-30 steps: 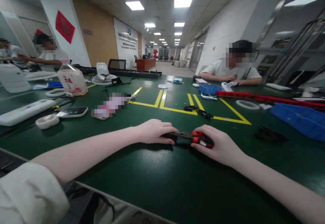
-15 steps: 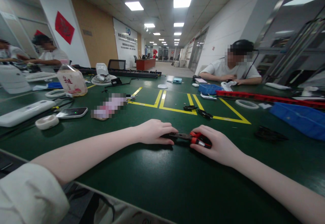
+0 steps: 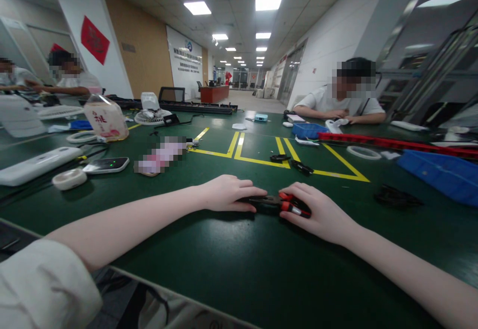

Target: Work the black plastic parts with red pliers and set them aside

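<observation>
My right hand is wrapped round the red-and-black handles of a pair of pliers, low over the green table. The jaws point left, toward my left hand. A small black part sits pinched between the thumb and fingers of that hand, and the jaws meet it there. Its exact kind is mostly hidden by the fingers. Beyond my hands, two small black pieces lie by the yellow tape lines.
To the right are a dark pile of black parts and a blue bin. A phone, a white-framed device and a bottle stand left. Across the table sits a person, near a long red rail.
My left fingertips have shifted slightly right along the black part. The plier jaws look darker and turned a little. My right hand has barely moved.
</observation>
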Available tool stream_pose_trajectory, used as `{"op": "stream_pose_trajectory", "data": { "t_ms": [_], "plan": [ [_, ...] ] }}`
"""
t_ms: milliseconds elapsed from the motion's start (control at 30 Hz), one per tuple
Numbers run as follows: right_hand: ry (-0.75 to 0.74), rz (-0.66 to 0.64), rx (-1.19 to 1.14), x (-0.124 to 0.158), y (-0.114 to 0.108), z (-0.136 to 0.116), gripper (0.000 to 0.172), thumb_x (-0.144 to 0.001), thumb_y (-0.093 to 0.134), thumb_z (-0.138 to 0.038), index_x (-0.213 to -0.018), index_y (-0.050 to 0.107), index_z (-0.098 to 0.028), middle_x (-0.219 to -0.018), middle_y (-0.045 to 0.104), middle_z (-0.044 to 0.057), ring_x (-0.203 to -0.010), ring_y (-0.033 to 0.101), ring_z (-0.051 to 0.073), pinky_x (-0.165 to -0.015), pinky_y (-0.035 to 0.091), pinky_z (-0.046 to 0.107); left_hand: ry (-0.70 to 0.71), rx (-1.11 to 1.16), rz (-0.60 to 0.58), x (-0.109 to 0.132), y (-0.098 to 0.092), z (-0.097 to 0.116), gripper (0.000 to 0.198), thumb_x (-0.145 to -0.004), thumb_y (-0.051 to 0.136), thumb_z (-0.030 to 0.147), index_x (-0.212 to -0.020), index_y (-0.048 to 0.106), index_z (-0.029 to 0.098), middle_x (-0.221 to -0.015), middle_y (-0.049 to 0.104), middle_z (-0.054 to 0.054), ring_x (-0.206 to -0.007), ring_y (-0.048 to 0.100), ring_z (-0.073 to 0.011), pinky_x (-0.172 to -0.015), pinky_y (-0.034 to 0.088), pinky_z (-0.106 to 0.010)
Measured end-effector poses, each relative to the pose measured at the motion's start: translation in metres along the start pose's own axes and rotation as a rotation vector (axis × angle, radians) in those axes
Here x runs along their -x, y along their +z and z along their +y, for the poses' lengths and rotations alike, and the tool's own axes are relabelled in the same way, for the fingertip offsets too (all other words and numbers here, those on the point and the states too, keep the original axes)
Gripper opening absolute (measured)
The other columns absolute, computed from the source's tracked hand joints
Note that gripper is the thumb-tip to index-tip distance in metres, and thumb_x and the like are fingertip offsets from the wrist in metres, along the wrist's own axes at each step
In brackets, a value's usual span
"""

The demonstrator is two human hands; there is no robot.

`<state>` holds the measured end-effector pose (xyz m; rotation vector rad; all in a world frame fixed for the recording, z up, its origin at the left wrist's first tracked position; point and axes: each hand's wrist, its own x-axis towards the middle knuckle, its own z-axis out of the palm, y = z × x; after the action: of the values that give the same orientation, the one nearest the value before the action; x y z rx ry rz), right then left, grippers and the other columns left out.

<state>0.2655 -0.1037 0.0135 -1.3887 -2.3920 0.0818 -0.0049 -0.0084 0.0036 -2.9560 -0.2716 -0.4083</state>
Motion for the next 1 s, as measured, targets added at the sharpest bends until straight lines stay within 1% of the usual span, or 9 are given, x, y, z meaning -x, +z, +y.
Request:
{"op": "stream_pose_trajectory", "data": {
  "t_ms": [200, 433, 633, 867, 1000],
  "plan": [
    [-0.016, -0.003, 0.022, -0.0004, -0.0007, 0.0005, 0.036, -0.086, 0.063, -0.047, -0.113, 0.062, -0.023, -0.108, 0.067, 0.01, -0.096, 0.065, 0.027, -0.082, 0.054, 0.046, 0.01, -0.012, 0.012, -0.0002, -0.0001, 0.0005, 0.048, -0.099, 0.049, 0.051, -0.14, 0.047, 0.024, -0.104, 0.066, -0.004, -0.075, 0.065, -0.017, -0.066, 0.046, -0.027],
    [-0.024, 0.012, 0.021, -0.0009, -0.0012, -0.0002, 0.036, -0.085, 0.064, -0.048, -0.111, 0.063, -0.023, -0.108, 0.068, 0.01, -0.096, 0.065, 0.027, -0.081, 0.054, 0.045, 0.002, -0.016, 0.012, -0.0005, 0.0004, 0.0006, 0.048, -0.098, 0.051, 0.052, -0.136, 0.051, 0.023, -0.102, 0.064, -0.005, -0.074, 0.064, -0.0171, -0.066, 0.047, -0.029],
    [-0.013, -0.005, 0.011, -0.0005, -0.0007, -0.0005, 0.038, -0.086, 0.063, -0.049, -0.113, 0.061, -0.022, -0.11, 0.067, 0.011, -0.098, 0.064, 0.028, -0.084, 0.053, 0.046, 0.012, 0.002, -0.004, -0.0018, 0.0002, 0.0002, 0.048, -0.098, 0.05, 0.052, -0.135, 0.051, 0.022, -0.102, 0.064, -0.005, -0.076, 0.063, -0.0169, -0.067, 0.046, -0.028],
    [-0.013, -0.012, 0.008, 0.0005, -0.0029, -0.0041, 0.037, -0.086, 0.064, -0.048, -0.112, 0.062, -0.023, -0.109, 0.067, 0.01, -0.097, 0.064, 0.027, -0.084, 0.052, 0.046, 0.014, 0.008, -0.002, -0.0016, 0.002, 0.0, 0.047, -0.098, 0.05, 0.052, -0.134, 0.052, 0.022, -0.1, 0.064, -0.005, -0.075, 0.063, -0.0169, -0.068, 0.047, -0.028],
    [-0.02, 0.007, 0.016, 0.0013, -0.0024, -0.0039, 0.036, -0.085, 0.065, -0.047, -0.113, 0.062, -0.023, -0.108, 0.067, 0.01, -0.097, 0.064, 0.027, -0.083, 0.053, 0.046, 0.012, 0.011, 0.001, -0.0007, 0.0011, 0.0009, 0.047, -0.098, 0.051, 0.051, -0.134, 0.052, 0.022, -0.102, 0.064, -0.005, -0.076, 0.063, -0.0167, -0.068, 0.047, -0.028]
  ]
}}
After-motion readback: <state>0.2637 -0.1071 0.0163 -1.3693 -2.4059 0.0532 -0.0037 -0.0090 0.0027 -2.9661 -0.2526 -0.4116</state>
